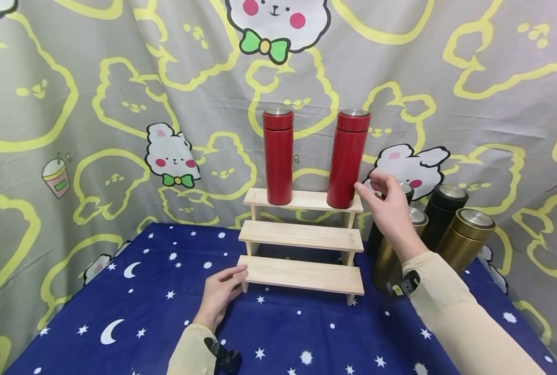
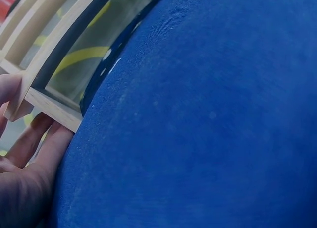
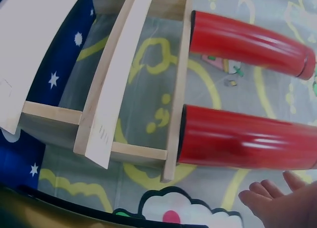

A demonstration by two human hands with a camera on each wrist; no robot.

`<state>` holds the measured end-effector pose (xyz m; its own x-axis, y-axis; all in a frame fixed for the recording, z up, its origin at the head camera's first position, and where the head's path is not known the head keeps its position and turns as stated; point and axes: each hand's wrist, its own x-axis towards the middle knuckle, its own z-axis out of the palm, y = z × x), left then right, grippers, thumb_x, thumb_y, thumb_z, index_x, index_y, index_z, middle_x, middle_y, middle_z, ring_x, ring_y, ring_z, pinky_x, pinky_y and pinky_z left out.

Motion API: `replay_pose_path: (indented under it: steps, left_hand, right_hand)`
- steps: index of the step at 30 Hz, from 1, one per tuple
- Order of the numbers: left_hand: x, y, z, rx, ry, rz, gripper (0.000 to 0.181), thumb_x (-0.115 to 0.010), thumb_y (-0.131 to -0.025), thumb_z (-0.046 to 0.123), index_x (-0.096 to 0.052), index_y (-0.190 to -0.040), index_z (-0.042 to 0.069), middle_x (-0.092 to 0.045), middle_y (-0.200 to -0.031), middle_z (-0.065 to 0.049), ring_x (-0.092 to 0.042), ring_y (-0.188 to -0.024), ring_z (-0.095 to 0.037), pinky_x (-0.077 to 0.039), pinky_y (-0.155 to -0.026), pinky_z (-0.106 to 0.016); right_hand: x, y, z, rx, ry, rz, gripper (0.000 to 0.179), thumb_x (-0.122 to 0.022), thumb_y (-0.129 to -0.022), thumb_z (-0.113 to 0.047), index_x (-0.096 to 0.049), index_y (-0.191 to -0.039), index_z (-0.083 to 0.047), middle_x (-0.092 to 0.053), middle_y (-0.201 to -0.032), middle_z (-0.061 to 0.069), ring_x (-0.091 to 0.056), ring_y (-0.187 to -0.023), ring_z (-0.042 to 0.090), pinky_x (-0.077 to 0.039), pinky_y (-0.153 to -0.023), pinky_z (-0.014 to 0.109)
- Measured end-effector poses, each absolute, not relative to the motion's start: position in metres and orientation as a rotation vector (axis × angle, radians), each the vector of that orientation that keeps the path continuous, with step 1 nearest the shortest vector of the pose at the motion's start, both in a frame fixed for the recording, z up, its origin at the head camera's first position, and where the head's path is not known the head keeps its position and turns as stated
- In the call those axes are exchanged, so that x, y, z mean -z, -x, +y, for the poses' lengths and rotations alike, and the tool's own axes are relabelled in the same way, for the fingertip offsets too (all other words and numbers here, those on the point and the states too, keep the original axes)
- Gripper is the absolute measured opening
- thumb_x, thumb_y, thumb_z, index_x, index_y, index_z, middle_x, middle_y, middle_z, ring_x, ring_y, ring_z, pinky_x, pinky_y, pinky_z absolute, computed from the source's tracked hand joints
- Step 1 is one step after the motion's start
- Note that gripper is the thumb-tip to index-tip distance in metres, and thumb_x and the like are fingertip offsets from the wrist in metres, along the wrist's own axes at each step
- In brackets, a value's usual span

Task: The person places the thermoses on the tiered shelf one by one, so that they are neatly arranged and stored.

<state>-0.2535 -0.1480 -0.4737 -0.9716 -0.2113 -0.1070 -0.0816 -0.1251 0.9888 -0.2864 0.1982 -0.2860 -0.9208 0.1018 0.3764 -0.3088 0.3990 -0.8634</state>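
Note:
A three-step wooden display rack [image 1: 301, 273] stands on the blue cloth. My left hand [image 1: 222, 291] grips the left end of its lowest step; in the left wrist view the thumb lies against the board and the other fingers reach beside the leg. On the top step stand two red thermos bottles with steel-topped lids: the left one [image 1: 279, 161] upright, the right one [image 1: 347, 161] near the right end. Beside the right bottle is my right hand [image 1: 391, 208], its fingers loosely bent and holding nothing. In the right wrist view its fingertips [image 3: 265, 188] lie close to that bottle's side.
Right of the rack, two gold thermos bottles, one [image 1: 466, 239] at the outer side, stand with two black ones, one [image 1: 442, 208] at the back. My right forearm partly hides them. A grey patterned curtain [image 1: 212, 104] hangs behind. The blue star-print cloth [image 1: 156, 291] covers the table.

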Motion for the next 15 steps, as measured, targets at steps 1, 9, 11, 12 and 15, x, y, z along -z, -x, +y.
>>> replay_pose_path:
  steps: [1,9,11,12,15]
  left_hand:
    - [0.474,0.254,-0.148,2.271,-0.337,-2.019,0.034,-0.078,-0.085,0.011,-0.071,-0.115,-0.003,-0.062,-0.126,-0.02,-0.064,-0.105,-0.025,-0.052,-0.091,-0.043]
    - [0.475,0.257,-0.149,2.287,-0.341,-2.023,0.035,-0.079,-0.085,0.012,-0.07,-0.115,-0.003,-0.06,-0.129,-0.02,-0.063,-0.108,-0.026,-0.052,-0.091,-0.043]
    - [0.475,0.257,-0.149,2.281,-0.35,-2.02,0.035,-0.08,-0.084,0.012,-0.071,-0.114,-0.003,-0.061,-0.128,-0.02,-0.063,-0.108,-0.027,-0.052,-0.09,-0.042]
    - [0.476,0.257,-0.149,2.279,-0.356,-2.019,0.034,-0.08,-0.084,0.012,-0.072,-0.114,-0.002,-0.061,-0.127,-0.02,-0.063,-0.108,-0.027,-0.053,-0.089,-0.041]
    - [0.475,0.256,-0.15,2.272,-0.362,-2.018,0.033,-0.079,-0.084,0.011,-0.072,-0.113,-0.002,-0.061,-0.126,-0.019,-0.063,-0.108,-0.027,-0.053,-0.089,-0.041]
  right_hand:
    - [0.286,0.283,0.199,-1.533,-0.188,-2.29,0.074,-0.061,-0.095,-0.048,-0.036,-0.146,-0.001,-0.042,-0.146,0.017,-0.038,-0.134,0.031,-0.036,-0.108,0.052]
    - [0.299,0.253,0.209,-1.521,-0.245,-2.223,0.059,-0.062,-0.098,-0.035,-0.044,-0.141,-0.001,-0.049,-0.141,0.014,-0.044,-0.132,0.025,-0.039,-0.107,0.035]
    - [0.303,0.247,0.21,-1.519,-0.265,-2.202,0.054,-0.063,-0.098,-0.03,-0.045,-0.139,0.001,-0.051,-0.139,0.015,-0.046,-0.13,0.024,-0.041,-0.104,0.025]
    - [0.304,0.243,0.211,-1.512,-0.273,-2.201,0.053,-0.063,-0.098,-0.029,-0.046,-0.138,0.001,-0.052,-0.138,0.015,-0.047,-0.129,0.024,-0.041,-0.102,0.022]
    - [0.309,0.233,0.213,-1.497,-0.297,-2.199,0.049,-0.064,-0.098,-0.025,-0.049,-0.137,0.0,-0.055,-0.134,0.012,-0.05,-0.125,0.02,-0.041,-0.097,0.014]
